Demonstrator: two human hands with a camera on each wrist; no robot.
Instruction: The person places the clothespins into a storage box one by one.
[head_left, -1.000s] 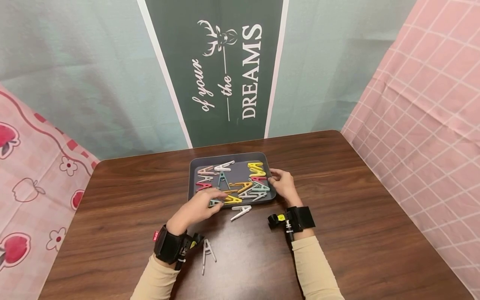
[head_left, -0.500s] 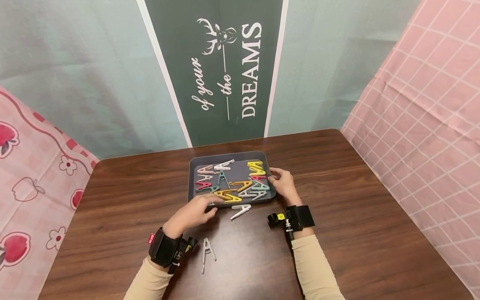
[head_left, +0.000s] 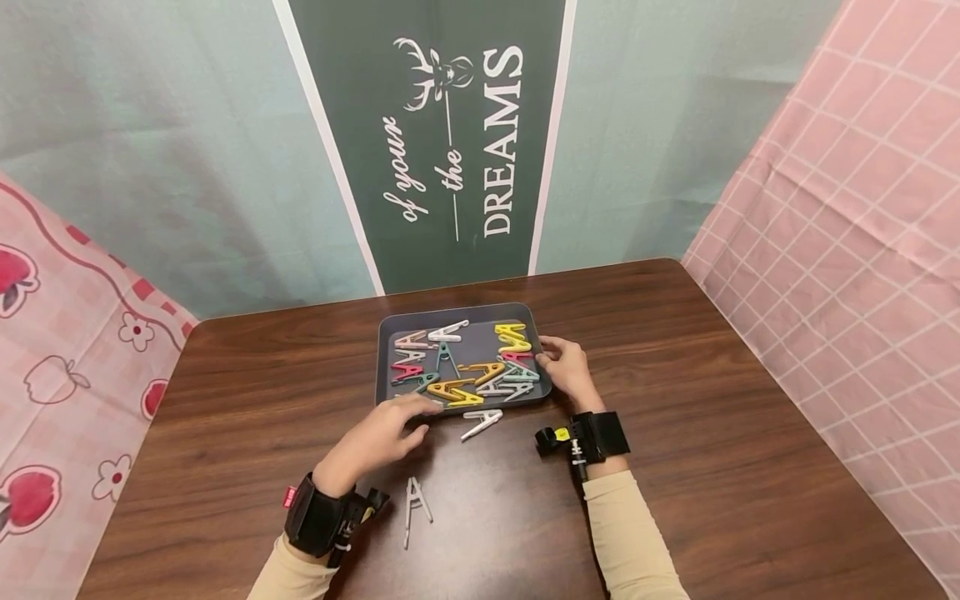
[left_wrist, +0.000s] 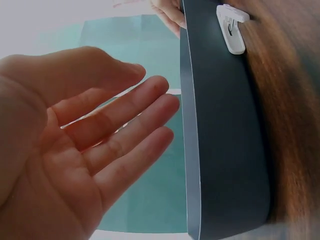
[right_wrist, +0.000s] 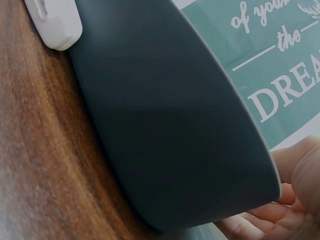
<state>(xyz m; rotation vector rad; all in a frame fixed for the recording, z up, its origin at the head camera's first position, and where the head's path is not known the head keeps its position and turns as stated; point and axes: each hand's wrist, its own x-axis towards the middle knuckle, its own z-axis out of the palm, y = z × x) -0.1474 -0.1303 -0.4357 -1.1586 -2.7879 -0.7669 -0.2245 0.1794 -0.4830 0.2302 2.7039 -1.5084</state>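
A dark grey tray (head_left: 457,315) holds several clothespins in yellow, orange, green, red, pink, white and grey. My left hand (head_left: 381,429) hovers at the tray's near-left rim, holding nothing; in the left wrist view its fingers (left_wrist: 132,112) are spread and relaxed, short of the tray wall (left_wrist: 225,130). My right hand (head_left: 567,371) grips the tray's right side; the right wrist view has the thumb (right_wrist: 289,160) at the rim and the fingers around the corner. Just in front of the tray lies a white clothespin (head_left: 491,415).
Nearer the person, a grey clothespin (head_left: 415,498) lies on the brown wooden table (head_left: 712,433). Behind the table hangs a green printed curtain (head_left: 442,250), with pink cloths (head_left: 840,233) at both sides.
My left hand has drawn back from over the tray, toward the near left, uncovering yellow, orange and green clothespins. The right hand stays at the tray's right side.
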